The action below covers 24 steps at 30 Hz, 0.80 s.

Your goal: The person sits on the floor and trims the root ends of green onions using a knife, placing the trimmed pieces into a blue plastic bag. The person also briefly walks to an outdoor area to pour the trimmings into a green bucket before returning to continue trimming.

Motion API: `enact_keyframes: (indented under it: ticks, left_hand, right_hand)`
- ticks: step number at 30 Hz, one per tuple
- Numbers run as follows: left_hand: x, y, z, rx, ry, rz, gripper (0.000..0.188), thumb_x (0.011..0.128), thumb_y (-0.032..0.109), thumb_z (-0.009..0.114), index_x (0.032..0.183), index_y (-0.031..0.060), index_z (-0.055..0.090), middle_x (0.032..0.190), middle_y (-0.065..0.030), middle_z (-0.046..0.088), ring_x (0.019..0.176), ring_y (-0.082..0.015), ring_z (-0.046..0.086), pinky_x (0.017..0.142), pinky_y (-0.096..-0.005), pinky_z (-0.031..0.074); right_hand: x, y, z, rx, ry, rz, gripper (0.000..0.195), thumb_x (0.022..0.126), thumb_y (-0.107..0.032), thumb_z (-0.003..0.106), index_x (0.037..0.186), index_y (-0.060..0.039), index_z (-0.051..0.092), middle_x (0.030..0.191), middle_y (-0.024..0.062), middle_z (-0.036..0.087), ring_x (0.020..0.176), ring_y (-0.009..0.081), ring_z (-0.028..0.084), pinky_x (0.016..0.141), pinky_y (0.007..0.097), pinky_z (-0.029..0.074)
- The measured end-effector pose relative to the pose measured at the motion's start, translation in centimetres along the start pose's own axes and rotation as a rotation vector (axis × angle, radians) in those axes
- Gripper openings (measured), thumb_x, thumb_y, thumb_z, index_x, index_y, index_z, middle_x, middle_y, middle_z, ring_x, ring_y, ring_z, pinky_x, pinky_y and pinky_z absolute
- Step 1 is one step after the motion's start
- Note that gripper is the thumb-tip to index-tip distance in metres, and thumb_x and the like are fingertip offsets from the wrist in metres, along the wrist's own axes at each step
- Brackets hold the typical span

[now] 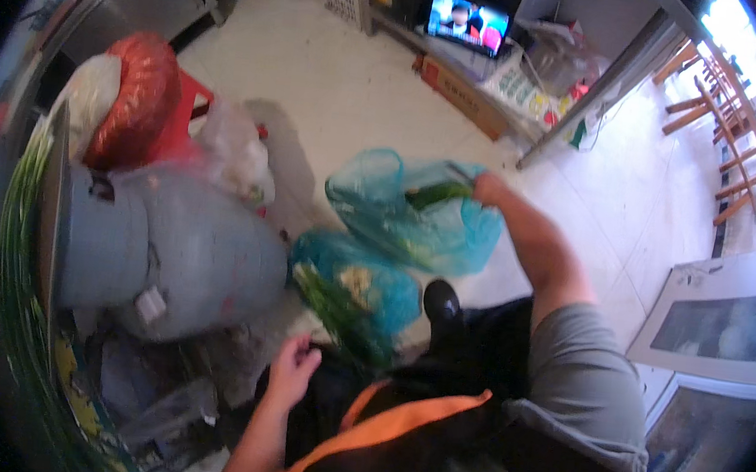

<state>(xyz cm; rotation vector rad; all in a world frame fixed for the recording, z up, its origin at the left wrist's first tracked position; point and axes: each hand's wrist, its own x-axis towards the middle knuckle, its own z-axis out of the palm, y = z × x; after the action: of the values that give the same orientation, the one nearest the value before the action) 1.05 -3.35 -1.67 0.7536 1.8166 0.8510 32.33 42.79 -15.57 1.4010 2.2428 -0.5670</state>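
Observation:
My right hand reaches over an upper translucent blue-green plastic bag, its fingers closed around a thin dark object, perhaps a knife. Close beside those fingers, a bundle of green vegetables shows at the bag's mouth. Nearer my body, a second blue-green bag holds pale pieces. Long leafy greens lie across its left side. My left hand hovers just below these greens, fingers loosely curled and slightly apart, with nothing visible in it.
A grey gas cylinder stands left, near a red sack on a red stool. Scallions lie along the left edge. Ahead are a lit screen, a cardboard box and a table leg. Wooden chairs stand far right.

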Motion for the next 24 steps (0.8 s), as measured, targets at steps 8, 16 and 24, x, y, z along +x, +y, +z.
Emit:
enact_keyframes:
  ticks: [8,16,24]
  left_hand:
    - [-1.4,0.8,-0.4,-0.179,-0.020,0.192,0.036,0.082,0.009,0.062,0.116,-0.0008,0.051,0.107,-0.0083,0.054,0.096,-0.0150,0.053,0.081,-0.0272,0.045]
    - [-1.7,4.0,-0.8,-0.128,0.064,0.406,0.044,0.079,0.012,0.065,0.118,-0.0006,0.050,0.110,-0.0096,0.054,0.099,-0.0166,0.052,0.084,-0.0287,0.043]
    - [-5.2,14.0,3.1,0.275,0.321,0.903,0.073,0.068,0.025,0.075,0.128,0.0011,0.040,0.124,-0.0170,0.047,0.115,-0.0305,0.045,0.097,-0.0367,0.035]
  right_hand:
    - [-11.9,-3.7,-15.8,-0.162,0.419,-0.131,0.024,0.065,-0.015,0.062,0.084,-0.0021,0.064,0.085,0.0215,0.063,0.082,0.0349,0.062,0.076,0.0432,0.049]
    - [-28.0,-13.9,-27.3,-0.256,0.513,-0.406,0.040,0.063,-0.024,0.074,0.098,-0.0077,0.062,0.092,0.0164,0.064,0.087,0.0323,0.061,0.077,0.0411,0.048]
    - [-36.7,-22.7,-20.9,-0.011,0.229,-0.762,0.043,0.063,-0.025,0.072,0.102,-0.0076,0.062,0.088,0.0157,0.063,0.083,0.0324,0.061,0.073,0.0412,0.048]
